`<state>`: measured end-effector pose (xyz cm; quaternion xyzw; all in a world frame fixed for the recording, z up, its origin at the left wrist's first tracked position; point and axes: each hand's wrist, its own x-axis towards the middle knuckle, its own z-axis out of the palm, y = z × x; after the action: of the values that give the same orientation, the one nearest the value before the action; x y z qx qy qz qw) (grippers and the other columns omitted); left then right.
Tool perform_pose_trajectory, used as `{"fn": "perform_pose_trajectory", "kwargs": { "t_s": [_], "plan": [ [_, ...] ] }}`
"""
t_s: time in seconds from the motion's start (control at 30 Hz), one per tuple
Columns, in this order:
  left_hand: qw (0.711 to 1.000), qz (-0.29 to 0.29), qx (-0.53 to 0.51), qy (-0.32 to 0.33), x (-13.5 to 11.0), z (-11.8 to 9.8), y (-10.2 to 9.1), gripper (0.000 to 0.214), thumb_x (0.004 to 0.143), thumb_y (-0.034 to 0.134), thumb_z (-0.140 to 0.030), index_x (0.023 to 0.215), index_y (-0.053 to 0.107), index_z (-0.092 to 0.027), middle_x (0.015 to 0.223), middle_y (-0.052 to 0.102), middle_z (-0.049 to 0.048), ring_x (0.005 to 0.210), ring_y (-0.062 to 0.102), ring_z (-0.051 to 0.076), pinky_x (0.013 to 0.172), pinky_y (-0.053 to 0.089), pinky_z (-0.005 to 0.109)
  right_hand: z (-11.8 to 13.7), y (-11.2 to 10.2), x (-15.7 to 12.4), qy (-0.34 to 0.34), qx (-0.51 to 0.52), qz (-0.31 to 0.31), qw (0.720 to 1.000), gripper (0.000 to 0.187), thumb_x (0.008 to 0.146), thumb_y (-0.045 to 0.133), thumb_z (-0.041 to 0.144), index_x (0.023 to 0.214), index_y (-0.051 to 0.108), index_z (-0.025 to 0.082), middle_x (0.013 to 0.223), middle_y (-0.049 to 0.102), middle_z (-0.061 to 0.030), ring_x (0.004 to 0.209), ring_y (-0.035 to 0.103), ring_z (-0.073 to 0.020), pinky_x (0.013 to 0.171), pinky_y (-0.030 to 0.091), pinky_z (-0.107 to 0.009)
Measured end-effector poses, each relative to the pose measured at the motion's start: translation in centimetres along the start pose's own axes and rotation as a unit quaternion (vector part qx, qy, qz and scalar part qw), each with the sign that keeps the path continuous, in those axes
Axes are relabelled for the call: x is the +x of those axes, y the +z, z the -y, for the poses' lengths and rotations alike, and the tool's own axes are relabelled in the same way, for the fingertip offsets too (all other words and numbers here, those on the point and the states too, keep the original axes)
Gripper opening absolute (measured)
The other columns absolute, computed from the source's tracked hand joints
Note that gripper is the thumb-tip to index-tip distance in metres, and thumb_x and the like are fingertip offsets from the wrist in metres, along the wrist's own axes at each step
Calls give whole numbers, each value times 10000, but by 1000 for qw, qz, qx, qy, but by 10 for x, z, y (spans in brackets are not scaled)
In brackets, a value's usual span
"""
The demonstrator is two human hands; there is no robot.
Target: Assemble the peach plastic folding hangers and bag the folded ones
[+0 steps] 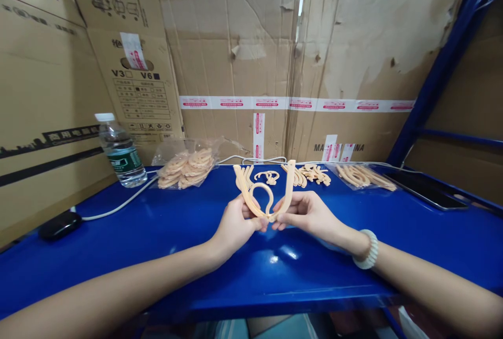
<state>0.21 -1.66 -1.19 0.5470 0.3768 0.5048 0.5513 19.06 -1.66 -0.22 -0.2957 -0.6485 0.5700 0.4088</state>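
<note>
Between my two hands I hold up a pale, wood-coloured curved piece, shaped like a wide U with a curl inside. My left hand (241,218) pinches the left curved strip (247,192) near its lower end. On the other side my right hand (304,213) grips the right curved strip (290,184), close to the bottom of the U. The strips meet at the bottom, between the fingertips; whether they are joined there I cannot tell. A thin curled piece (262,187) rises from that meeting point.
Behind the hands lie loose curved pieces (314,174) in small groups. A plastic bag of pale pieces (186,166) and a water bottle (121,153) stand left; another bag (363,176) and a phone (428,189) lie right. A white cable (121,207) crosses the blue table (176,271).
</note>
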Motion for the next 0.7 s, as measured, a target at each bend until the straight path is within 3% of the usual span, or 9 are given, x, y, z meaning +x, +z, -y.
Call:
{"fn": "perform_pose_trajectory", "kwargs": {
  "t_s": [0.2, 0.3, 0.5, 0.6, 0.7],
  "plan": [
    [1000, -19, -12, -9, 1, -2, -1, 397, 504, 823, -25, 718, 520, -168, 571, 691, -8, 539, 669, 164, 539, 548, 251, -9, 5, 6, -3, -31, -65, 997, 420, 644, 859, 437, 833, 619, 150, 751, 734, -57, 697, 736, -208, 661, 610, -302],
    [999, -25, -27, -30, 5, -6, -4, 386, 538, 859, -62, 739, 543, -159, 607, 690, -7, 571, 681, 164, 587, 574, 270, -10, -4, 11, -2, -48, -73, 996, 423, 662, 839, 462, 833, 602, 155, 762, 723, -52, 731, 733, -208, 673, 611, -308],
    [996, -28, -37, -79, 31, -17, -27, 228, 662, 832, -133, 707, 609, -137, 732, 724, 64, 684, 709, 159, 700, 598, 265, 9, -68, 17, -21, -164, -30, 986, 375, 642, 843, 445, 766, 658, 143, 689, 675, -22, 632, 656, -159, 613, 565, -301],
    [996, -8, -16, -88, 43, -21, -44, 211, 660, 843, -183, 685, 640, -134, 746, 733, 84, 696, 712, 162, 704, 592, 256, 17, -99, 16, -36, -267, -12, 963, 305, 639, 845, 396, 711, 684, 147, 680, 669, -23, 638, 625, -159, 618, 514, -290],
    [997, 19, 29, -73, 50, -24, -60, 205, 637, 856, -213, 676, 670, -137, 721, 731, 72, 700, 708, 161, 731, 580, 264, 21, -111, 13, -29, -359, 24, 932, 245, 669, 821, 371, 719, 714, 156, 714, 691, -40, 697, 632, -188, 651, 489, -299]
  ]
}}
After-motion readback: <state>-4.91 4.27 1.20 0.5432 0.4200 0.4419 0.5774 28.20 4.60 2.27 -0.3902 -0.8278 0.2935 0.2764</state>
